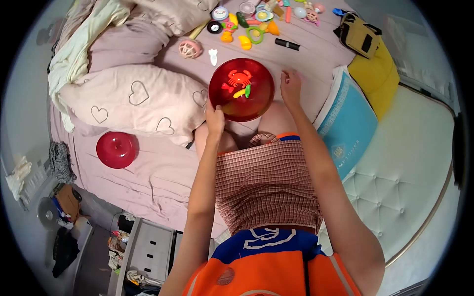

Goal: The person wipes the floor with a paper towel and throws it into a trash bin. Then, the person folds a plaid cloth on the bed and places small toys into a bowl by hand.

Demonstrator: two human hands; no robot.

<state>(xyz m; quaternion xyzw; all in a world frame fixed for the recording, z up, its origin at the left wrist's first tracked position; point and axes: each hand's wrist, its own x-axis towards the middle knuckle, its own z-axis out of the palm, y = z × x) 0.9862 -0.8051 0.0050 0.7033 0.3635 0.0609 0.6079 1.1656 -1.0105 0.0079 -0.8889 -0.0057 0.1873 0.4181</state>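
Observation:
My left hand (215, 119) grips the near left rim of a round, shiny red bowl (261, 106) above my lap. Inside the bowl lie a red toy crab (240, 78), a small red piece (227, 88), and a slim yellow piece (239, 93) beside a green one (248, 91). Just right of the bowl, apart from its rim, is my right hand (291, 86). Its fingers are loosely bent and a little apart, and I see nothing held in them.
Several toy foods lie at the far side of the bed, near a black cylinder (287, 45), a white cutout piece (213, 56) and a pink lattice ball (190, 49). A red lid-like dish (117, 149) is at left. Pillows (133, 98) and a blue bag (350, 128) flank me.

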